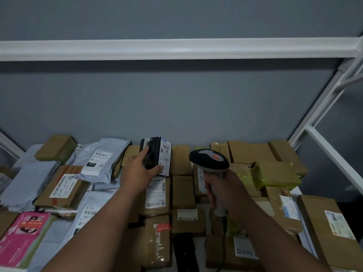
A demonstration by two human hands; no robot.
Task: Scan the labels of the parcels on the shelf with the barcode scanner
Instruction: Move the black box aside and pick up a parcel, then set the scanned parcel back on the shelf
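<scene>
Both forearms reach forward over the shelf. Right hand clenches the barcode scanner upright by its handle; left hand grasps a black parcel, lifted above the parcels near the back edge.

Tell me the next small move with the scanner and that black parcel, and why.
Probably swing the barcode scanner left toward the black parcel. The left hand holds it up with its white label facing right, while the right hand keeps the scanner head beside it, not yet aimed there.
</scene>
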